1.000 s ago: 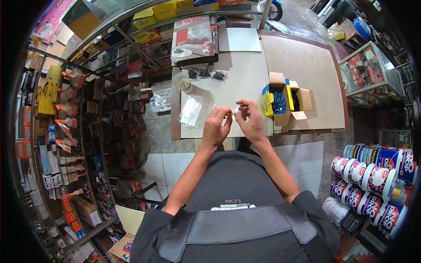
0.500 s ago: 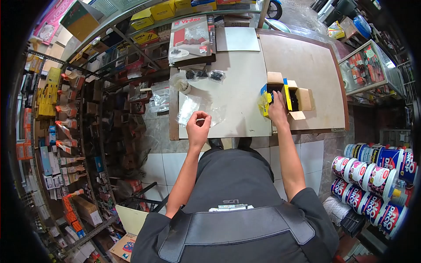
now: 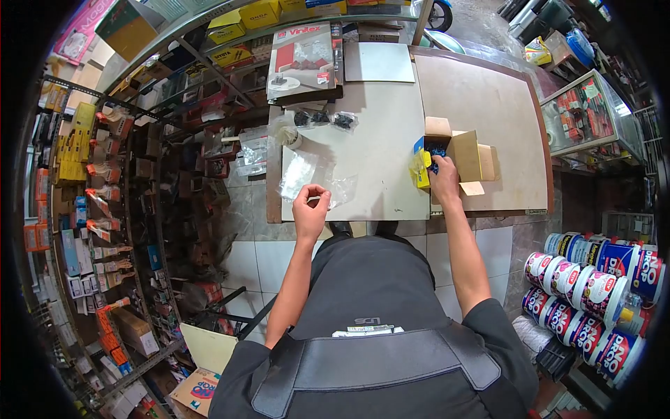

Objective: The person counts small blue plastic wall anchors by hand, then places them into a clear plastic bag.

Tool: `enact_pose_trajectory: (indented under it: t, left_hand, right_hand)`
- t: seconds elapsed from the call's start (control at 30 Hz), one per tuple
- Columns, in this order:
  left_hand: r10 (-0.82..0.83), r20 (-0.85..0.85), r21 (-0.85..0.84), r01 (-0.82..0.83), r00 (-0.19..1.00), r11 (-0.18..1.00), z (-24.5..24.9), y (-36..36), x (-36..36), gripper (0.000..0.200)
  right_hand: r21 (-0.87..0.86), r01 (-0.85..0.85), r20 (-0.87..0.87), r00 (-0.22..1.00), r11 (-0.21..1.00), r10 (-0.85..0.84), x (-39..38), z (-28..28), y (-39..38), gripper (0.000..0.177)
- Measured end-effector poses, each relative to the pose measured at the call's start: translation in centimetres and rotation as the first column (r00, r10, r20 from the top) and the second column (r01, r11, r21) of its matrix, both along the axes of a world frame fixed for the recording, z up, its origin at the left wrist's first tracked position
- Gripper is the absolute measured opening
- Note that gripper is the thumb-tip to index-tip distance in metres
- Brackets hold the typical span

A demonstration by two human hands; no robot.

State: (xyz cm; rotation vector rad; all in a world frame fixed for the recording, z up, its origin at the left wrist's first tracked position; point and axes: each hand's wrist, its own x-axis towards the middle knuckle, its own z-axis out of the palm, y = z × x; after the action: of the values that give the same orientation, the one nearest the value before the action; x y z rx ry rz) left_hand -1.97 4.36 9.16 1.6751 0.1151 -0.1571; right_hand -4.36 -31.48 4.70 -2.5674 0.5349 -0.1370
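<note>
My left hand (image 3: 309, 206) is at the near edge of the white table (image 3: 377, 105), its thumb and fingers pinching a small clear plastic bag (image 3: 340, 188) that trails to its right. My right hand (image 3: 444, 180) reaches into an open cardboard box (image 3: 462, 155) with yellow and blue flaps, its fingers down among the small blue pieces (image 3: 437, 149) inside. Whether those fingers hold any pieces is hidden.
A stack of clear bags (image 3: 299, 174) lies left of my left hand. Black parts in bags (image 3: 322, 119) and a tape roll (image 3: 293, 137) sit farther back, with a Vinitex box (image 3: 304, 61) behind. Stocked shelves (image 3: 105, 174) fill the left; paint tubs (image 3: 600, 279) stand right.
My hands, together over the table a second ago, have parted. The right went into the blue-piece box; the left drew back left with the clear bag. A box flap has tilted up.
</note>
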Motion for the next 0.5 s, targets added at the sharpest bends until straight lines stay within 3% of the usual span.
enact_pose_trajectory:
  t: [0.13, 0.23, 0.37, 0.43, 0.5]
  left_hand:
    - [0.021, -0.034, -0.021, -0.022, 0.999, 1.0, -0.3, 0.1, -0.2, 0.011]
    - [0.02, -0.05, -0.029, -0.021, 0.999, 0.999, -0.4, 0.1, -0.1, 0.011]
    - [0.025, -0.063, -0.027, -0.027, 0.998, 0.999, -0.4, 0.2, 0.1, 0.012]
    - [0.025, -0.061, -0.035, -0.027, 0.998, 0.999, -0.4, 0.3, 0.2, 0.012]
    - [0.022, -0.058, -0.043, -0.025, 0.998, 0.999, -0.5, 0.4, 0.2, 0.012]
  right_hand:
    - [0.111, 0.096, 0.188, 0.975, 0.989, -0.116, -0.4, -1.2, -0.2, 0.025]
    - [0.253, 0.172, 0.224, 0.947, 0.952, -0.231, -0.1, -1.4, 0.0, 0.021]
    - [0.312, 0.223, 0.176, 0.942, 0.923, -0.287, 0.3, -0.9, -0.2, 0.021]
    - [0.502, 0.18, 0.226, 0.917, 0.846, -0.329, 0.3, -1.2, -0.5, 0.021]
    - [0.581, 0.171, 0.213, 0.911, 0.795, -0.352, 0.2, -1.3, -1.2, 0.022]
